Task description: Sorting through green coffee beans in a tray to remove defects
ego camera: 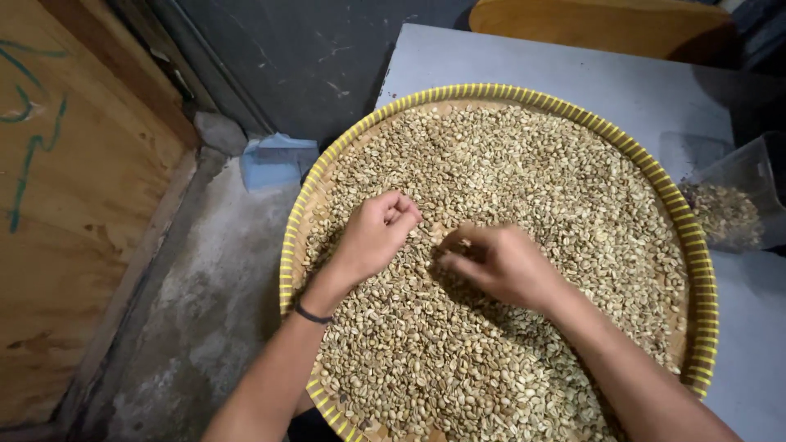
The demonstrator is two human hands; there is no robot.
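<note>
A large round woven tray with a yellow-striped rim (704,270) lies on a grey table and is covered with pale green-beige beans (532,180). My left hand (372,237) rests on the beans left of centre, fingers curled into a loose fist; what is inside it is hidden. My right hand (495,262) is just to its right, fingertips pinched down among the beans. The two hands are a few centimetres apart. A dark band circles my left wrist.
A clear plastic bag (729,205) with some beans lies on the grey table (573,65) right of the tray. A light blue object (274,160) sits on the concrete floor at left, beside a plywood panel (74,205). A wooden board (598,24) lies at the table's far edge.
</note>
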